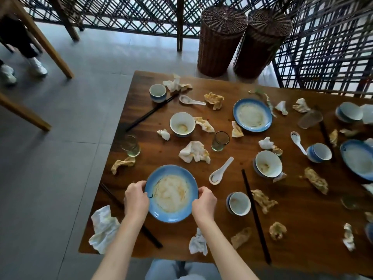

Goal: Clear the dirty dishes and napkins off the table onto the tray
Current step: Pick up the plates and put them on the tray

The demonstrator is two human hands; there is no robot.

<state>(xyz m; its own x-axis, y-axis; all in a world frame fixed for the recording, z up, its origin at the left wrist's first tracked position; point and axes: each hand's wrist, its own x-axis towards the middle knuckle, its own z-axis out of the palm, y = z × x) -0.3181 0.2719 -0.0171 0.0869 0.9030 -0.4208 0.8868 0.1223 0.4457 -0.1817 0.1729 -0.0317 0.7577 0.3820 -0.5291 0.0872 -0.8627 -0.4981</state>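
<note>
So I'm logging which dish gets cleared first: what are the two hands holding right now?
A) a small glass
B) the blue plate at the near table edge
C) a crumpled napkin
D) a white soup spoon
B: the left hand and right hand grip opposite rims of the blue plate, while the nearest soup spoon, glass and napkin lie untouched.

Two tall dark wicker baskets [222, 40] and [262, 43], each lidded, stand side by side on the floor just beyond the far edge of the counter. Dark lattice screen [129, 12] runs along the back and right. Grey tiled floor [60, 158]. Light wooden furniture legs [46, 43] at upper left. One pair of white shoes [37, 66], worn by a seated person, partly cut off, beside those legs.
</note>
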